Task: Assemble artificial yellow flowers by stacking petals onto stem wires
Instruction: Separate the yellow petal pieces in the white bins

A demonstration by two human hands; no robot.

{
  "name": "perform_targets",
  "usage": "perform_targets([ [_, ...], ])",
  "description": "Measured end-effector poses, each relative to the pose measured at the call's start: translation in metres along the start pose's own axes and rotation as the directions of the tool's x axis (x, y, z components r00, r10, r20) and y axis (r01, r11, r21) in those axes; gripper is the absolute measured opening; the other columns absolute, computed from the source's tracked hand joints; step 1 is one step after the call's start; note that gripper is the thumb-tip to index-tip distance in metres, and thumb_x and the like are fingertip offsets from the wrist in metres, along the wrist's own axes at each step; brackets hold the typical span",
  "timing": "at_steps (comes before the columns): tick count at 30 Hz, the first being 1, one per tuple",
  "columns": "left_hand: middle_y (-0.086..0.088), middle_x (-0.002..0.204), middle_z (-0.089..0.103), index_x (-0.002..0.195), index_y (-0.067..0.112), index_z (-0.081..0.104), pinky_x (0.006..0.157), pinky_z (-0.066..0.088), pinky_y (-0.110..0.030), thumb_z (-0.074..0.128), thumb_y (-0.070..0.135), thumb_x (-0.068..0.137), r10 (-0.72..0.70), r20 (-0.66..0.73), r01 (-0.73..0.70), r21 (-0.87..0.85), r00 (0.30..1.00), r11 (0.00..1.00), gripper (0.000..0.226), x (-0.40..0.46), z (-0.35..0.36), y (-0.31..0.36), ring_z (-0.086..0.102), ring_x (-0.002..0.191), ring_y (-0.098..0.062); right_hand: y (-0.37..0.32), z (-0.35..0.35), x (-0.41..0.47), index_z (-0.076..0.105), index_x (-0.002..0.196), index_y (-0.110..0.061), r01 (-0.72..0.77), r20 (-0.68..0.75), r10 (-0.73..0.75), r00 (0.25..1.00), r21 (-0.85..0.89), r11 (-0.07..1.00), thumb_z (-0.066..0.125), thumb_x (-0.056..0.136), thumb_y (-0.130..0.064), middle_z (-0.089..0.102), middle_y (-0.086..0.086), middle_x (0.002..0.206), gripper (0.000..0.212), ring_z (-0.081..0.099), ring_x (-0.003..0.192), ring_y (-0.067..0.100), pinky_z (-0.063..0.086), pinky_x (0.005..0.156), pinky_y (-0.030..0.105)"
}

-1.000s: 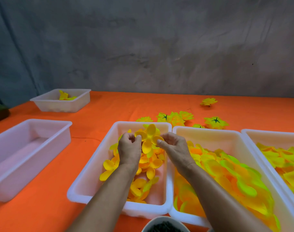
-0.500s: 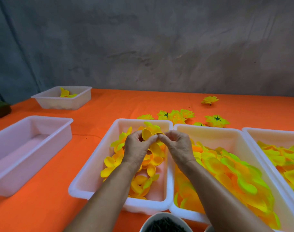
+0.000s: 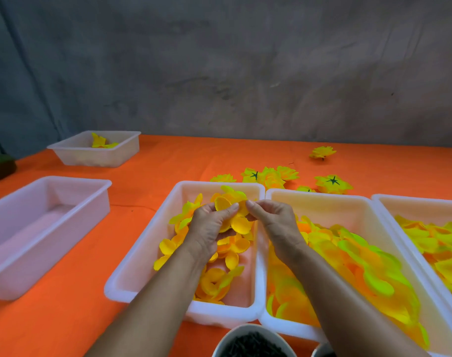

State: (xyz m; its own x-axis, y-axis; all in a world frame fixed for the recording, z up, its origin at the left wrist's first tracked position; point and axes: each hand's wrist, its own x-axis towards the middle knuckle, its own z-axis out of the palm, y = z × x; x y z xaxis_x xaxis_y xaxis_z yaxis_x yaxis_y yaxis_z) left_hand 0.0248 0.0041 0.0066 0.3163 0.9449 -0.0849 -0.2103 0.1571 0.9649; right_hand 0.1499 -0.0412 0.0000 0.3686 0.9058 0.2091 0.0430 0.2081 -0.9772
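Here the orange desk fills my view, with the white petal tray at its near edge, middle. Finished flowers lie beyond the tray, toward the far edge. Over the tray's far end my left hand holds a cluster of small yellow petals, its grip pinched around them. My right hand pinches the same cluster from the right side, fingertips almost meeting the left's. So the petals sit between both grips. I cannot make out any stem wire, so its axis stays unknown.
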Motion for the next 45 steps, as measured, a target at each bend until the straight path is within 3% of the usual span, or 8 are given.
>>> perform_targets([
  [3, -0.004, 0.060, 0.062, 0.067, 0.013, 0.061, 0.047, 0.049, -0.022, 0.070, 0.008, 0.082, 0.233, -0.163, -0.222, 0.083, 0.959, 0.972, 0.018, 0.001, 0.002, -0.005, 0.056, 0.052, -0.015, 0.001, 0.010, -0.001, 0.070, 0.076, -0.011, 0.051, -0.021, -0.056, 0.998, -0.196, 0.979, 0.072, 0.082, -0.025, 0.065, -0.001, 0.066, 0.015, 0.056, 0.060, 0.003, 0.045, 0.060, 0.018],
  [5, -0.006, 0.062, 0.058, 0.065, 0.013, 0.056, 0.048, 0.051, -0.025, 0.071, 0.007, 0.081, 0.268, -0.234, -0.262, 0.054, 0.935, 0.963, 0.022, 0.002, -0.001, -0.004, 0.053, 0.055, -0.017, 0.002, 0.010, -0.002, 0.069, 0.072, -0.013, 0.048, 0.011, -0.047, 0.999, -0.245, 0.968, 0.076, 0.078, -0.024, 0.066, 0.004, 0.066, 0.014, 0.056, 0.060, 0.009, 0.045, 0.059, 0.024],
  [13, -0.006, 0.074, 0.071, 0.084, 0.004, 0.067, 0.055, 0.055, -0.026, 0.074, -0.006, 0.071, 0.123, -0.020, -0.124, -0.044, 0.992, 0.991, 0.018, -0.005, 0.004, -0.001, 0.069, 0.065, -0.016, 0.000, 0.012, 0.000, 0.066, 0.065, -0.014, 0.045, -0.073, -0.065, 0.995, -0.250, 0.967, 0.066, 0.084, -0.008, 0.067, 0.015, 0.071, 0.019, 0.060, 0.069, 0.021, 0.052, 0.070, 0.040],
  [24, -0.003, 0.065, 0.071, 0.079, 0.003, 0.068, 0.053, 0.056, -0.025, 0.063, -0.011, 0.078, -0.059, 0.101, 0.073, -0.138, 0.993, 0.988, 0.015, -0.002, -0.004, 0.004, 0.070, 0.062, -0.014, -0.002, 0.005, -0.002, 0.066, 0.067, -0.011, 0.001, 0.063, 0.004, 0.998, -0.076, 0.997, 0.063, 0.086, -0.004, 0.061, 0.001, 0.061, 0.020, 0.054, 0.057, 0.003, 0.044, 0.059, 0.017],
  [31, -0.001, 0.055, 0.067, 0.072, 0.007, 0.064, 0.049, 0.055, -0.023, 0.074, -0.004, 0.073, 0.113, -0.056, -0.117, -0.073, 0.992, 0.990, 0.014, -0.005, 0.006, -0.002, 0.063, 0.047, -0.012, -0.001, 0.015, -0.001, 0.061, 0.073, -0.007, 0.050, -0.090, -0.074, 0.993, -0.241, 0.969, 0.059, 0.091, -0.009, 0.060, 0.005, 0.069, 0.018, 0.058, 0.072, 0.021, 0.048, 0.072, 0.036],
  [38, -0.002, 0.058, 0.067, 0.079, 0.007, 0.068, 0.048, 0.054, -0.023, 0.070, -0.005, 0.076, 0.094, 0.012, -0.093, -0.083, 0.995, 0.992, 0.012, -0.002, 0.004, 0.002, 0.061, 0.046, -0.013, -0.005, 0.008, -0.002, 0.063, 0.076, -0.001, -0.026, -0.048, 0.024, 0.999, -0.048, 0.998, 0.058, 0.090, -0.004, 0.054, 0.004, 0.060, 0.015, 0.051, 0.056, 0.009, 0.042, 0.054, 0.012],
  [42, 0.003, 0.065, 0.067, 0.083, 0.011, 0.066, 0.055, 0.056, -0.026, 0.073, 0.008, 0.079, 0.249, -0.034, -0.248, 0.041, 0.968, 0.968, 0.009, -0.005, 0.009, -0.004, 0.064, 0.056, -0.014, 0.000, 0.011, 0.001, 0.061, 0.071, -0.002, 0.015, -0.189, -0.065, 0.980, -0.255, 0.967, 0.058, 0.091, -0.012, 0.056, 0.009, 0.066, 0.022, 0.050, 0.065, 0.017, 0.044, 0.065, 0.033],
  [45, 0.003, 0.063, 0.060, 0.072, 0.014, 0.064, 0.055, 0.053, -0.028, 0.069, 0.012, 0.084, 0.380, -0.119, -0.357, 0.182, 0.917, 0.916, 0.013, -0.001, 0.004, -0.004, 0.058, 0.062, -0.012, 0.001, 0.008, 0.003, 0.062, 0.076, 0.000, 0.029, -0.241, -0.124, 0.963, -0.362, 0.932, 0.059, 0.091, -0.016, 0.057, 0.011, 0.071, 0.022, 0.050, 0.070, 0.022, 0.042, 0.070, 0.037],
])
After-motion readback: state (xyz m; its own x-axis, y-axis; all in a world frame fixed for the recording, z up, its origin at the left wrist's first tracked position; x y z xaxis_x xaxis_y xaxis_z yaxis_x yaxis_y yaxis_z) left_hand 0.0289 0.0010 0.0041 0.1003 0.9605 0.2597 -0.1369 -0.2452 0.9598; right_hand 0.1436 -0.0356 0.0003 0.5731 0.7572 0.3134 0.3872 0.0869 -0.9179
